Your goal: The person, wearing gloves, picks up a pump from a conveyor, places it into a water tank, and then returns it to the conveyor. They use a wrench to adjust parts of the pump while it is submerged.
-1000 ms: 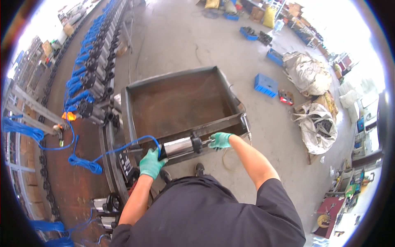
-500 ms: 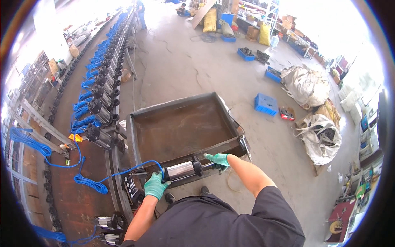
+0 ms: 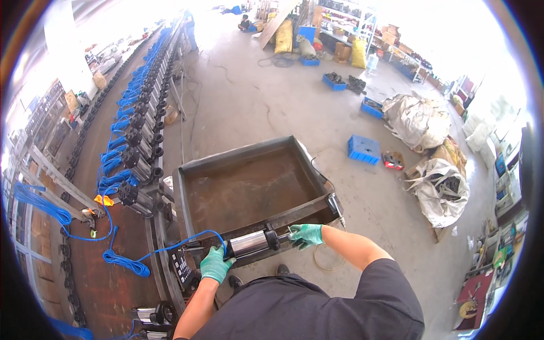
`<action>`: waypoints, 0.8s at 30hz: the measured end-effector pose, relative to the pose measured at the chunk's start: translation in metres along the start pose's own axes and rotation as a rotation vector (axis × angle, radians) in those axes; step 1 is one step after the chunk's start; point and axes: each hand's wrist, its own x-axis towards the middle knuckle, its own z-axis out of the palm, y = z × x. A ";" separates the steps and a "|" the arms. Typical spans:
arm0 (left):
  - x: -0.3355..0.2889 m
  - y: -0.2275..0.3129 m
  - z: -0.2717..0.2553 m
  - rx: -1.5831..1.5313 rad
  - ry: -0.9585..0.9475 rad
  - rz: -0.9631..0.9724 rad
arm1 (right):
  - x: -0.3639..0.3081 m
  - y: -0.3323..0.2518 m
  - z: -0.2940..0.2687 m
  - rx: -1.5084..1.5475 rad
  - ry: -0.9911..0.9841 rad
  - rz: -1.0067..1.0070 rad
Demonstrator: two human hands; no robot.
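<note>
A submersible pump [image 3: 249, 242] with a shiny steel barrel and black ends lies across the near rim of a metal water tank [image 3: 184, 198]. Its blue cable [image 3: 187, 240] leaves the left end. My left hand [image 3: 215, 263], in a green glove, is closed round that black left end beside the cable. At the opposite end, past the black flange, my gloved right hand [image 3: 307, 236] has its fingers curled about a small metallic piece in line with the pump. The fingers partly hide this piece, so its kind is unclear.
Left of me runs a long bench [image 3: 93, 226] with a row of similar pumps [image 3: 136, 164] and coiled blue cables [image 3: 126, 262]. A switch box [image 3: 182, 266] sits near my left forearm. Blue crates [image 3: 364, 149] and white sacks [image 3: 445, 190] stand on the floor to the right.
My right hand has shifted slightly right and down, and its fingers have curled round the piece at the pump's right end. My left hand stays on the pump.
</note>
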 end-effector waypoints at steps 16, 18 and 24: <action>-0.001 0.005 0.003 -0.001 0.014 -0.010 | 0.023 -0.013 0.002 -1.345 0.323 -0.342; -0.002 0.002 0.005 0.013 0.012 -0.011 | 0.009 -0.027 -0.003 -0.653 0.090 0.106; 0.000 -0.002 0.008 -0.014 0.031 0.008 | 0.014 0.005 -0.008 0.022 -0.016 0.004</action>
